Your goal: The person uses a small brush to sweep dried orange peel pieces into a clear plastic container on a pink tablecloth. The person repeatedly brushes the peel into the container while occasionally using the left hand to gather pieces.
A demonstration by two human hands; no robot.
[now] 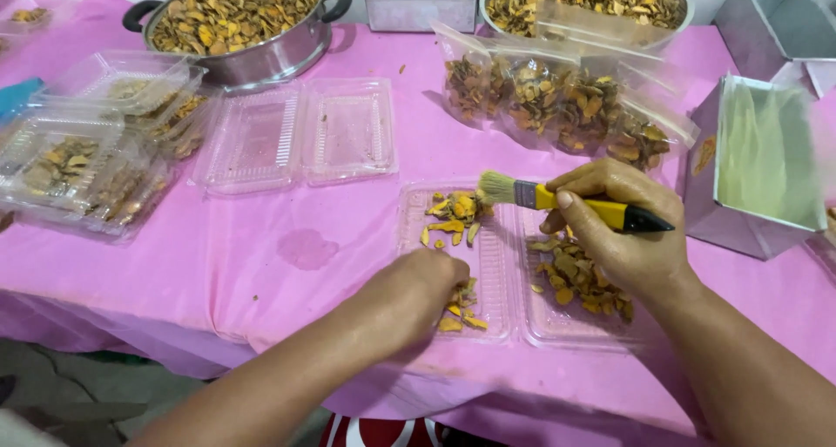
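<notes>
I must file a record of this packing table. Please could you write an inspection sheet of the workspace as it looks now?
Surface: table under a pink cloth, with one darker damp-looking spot.
Job's things: open clear clamshell tray holding dried yellow-brown slices in both halves.
Clutter: empty open tray; stacked filled trays; filled clear bags; handled pot of slices; metal boxes.
Grippers: left hand rests on slices in the tray's left half; right hand grips a yellow-handled brush.
Cables: nothing seen.
Surroundings: pale wall behind; floor below the table edge.
</notes>
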